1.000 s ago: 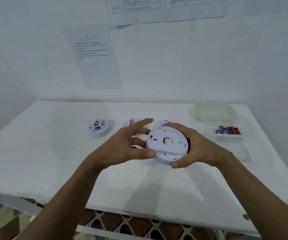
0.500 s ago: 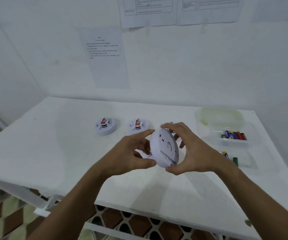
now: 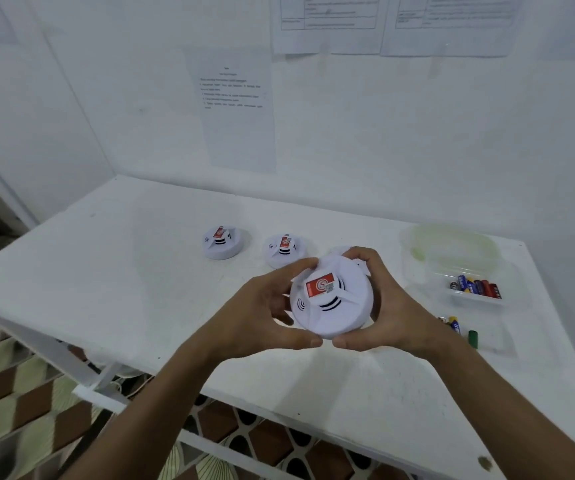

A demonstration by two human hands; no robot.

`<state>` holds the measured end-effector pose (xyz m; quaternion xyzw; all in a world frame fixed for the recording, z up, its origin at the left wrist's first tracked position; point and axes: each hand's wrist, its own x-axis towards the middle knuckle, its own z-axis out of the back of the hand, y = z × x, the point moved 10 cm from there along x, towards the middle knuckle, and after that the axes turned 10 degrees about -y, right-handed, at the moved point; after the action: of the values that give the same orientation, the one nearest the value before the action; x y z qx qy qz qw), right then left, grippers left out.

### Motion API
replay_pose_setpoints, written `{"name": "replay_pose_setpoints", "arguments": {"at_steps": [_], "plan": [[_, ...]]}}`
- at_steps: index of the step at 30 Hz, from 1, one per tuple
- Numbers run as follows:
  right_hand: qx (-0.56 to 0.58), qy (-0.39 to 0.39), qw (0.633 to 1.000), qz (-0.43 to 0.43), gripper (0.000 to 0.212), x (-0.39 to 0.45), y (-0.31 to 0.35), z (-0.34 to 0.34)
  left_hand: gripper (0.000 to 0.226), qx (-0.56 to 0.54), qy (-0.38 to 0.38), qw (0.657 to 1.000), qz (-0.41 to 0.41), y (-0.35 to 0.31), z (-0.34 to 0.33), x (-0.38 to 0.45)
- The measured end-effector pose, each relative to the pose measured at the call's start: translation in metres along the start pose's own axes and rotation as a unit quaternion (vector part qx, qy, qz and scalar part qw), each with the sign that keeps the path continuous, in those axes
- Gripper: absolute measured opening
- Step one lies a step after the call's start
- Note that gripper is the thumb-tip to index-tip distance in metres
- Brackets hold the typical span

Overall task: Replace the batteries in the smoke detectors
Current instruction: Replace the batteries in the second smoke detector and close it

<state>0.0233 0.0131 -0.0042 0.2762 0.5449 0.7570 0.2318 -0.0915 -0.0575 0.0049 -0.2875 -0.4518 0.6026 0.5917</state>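
The left hand (image 3: 258, 313) is gripping a white detector (image 3: 331, 299) from its left side, fingers curling round the rim and the thumb pressing at the lower edge. The right hand (image 3: 393, 306) is gripping the same detector from the right, fingers wrapping over the top rim and the thumb meeting the lower edge just beside the left thumb. The detector is being held above the desk (image 3: 140, 289), over its middle, with its vented face and red label (image 3: 320, 285) turning up toward the camera. Behind the hands, two more detectors are sitting face up on the desk, toward the back edge: one (image 3: 222, 241) further left, another (image 3: 284, 249) just beside the left hand's fingertips. A further white piece (image 3: 341, 251) is peeking out behind the right hand's fingers; what it is cannot be told. Toward the desk's right edge a clear tray (image 3: 476, 299) is holding a row of batteries (image 3: 474, 285) lying side by side, and a greenish clear lid (image 3: 448, 244) is lying behind it, near the back right corner. In front of the tray, a few loose batteries (image 3: 454, 323) and a green one (image 3: 473, 338) are lying in a second clear tray (image 3: 497, 341), near the right wrist. Printed sheets (image 3: 237, 109) are hanging on the wall behind the desk.
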Motion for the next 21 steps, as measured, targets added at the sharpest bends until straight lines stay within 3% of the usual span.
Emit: {"name": "replay_pose_setpoints", "arguments": {"at_steps": [4,12,21], "plan": [[-0.015,0.018,1.0,0.002,0.1,0.002,-0.003,-0.006,0.084,0.026,-0.036,0.999,-0.006,-0.002,0.011,-0.004],[-0.017,0.031,0.999,0.001,0.104,0.015,-0.006,-0.022,0.085,0.127,-0.027,0.991,-0.033,-0.001,0.029,-0.007],[-0.031,-0.013,0.999,0.008,0.106,0.037,-0.005,-0.042,0.082,0.145,-0.014,0.987,-0.061,0.006,0.059,0.001]]}}
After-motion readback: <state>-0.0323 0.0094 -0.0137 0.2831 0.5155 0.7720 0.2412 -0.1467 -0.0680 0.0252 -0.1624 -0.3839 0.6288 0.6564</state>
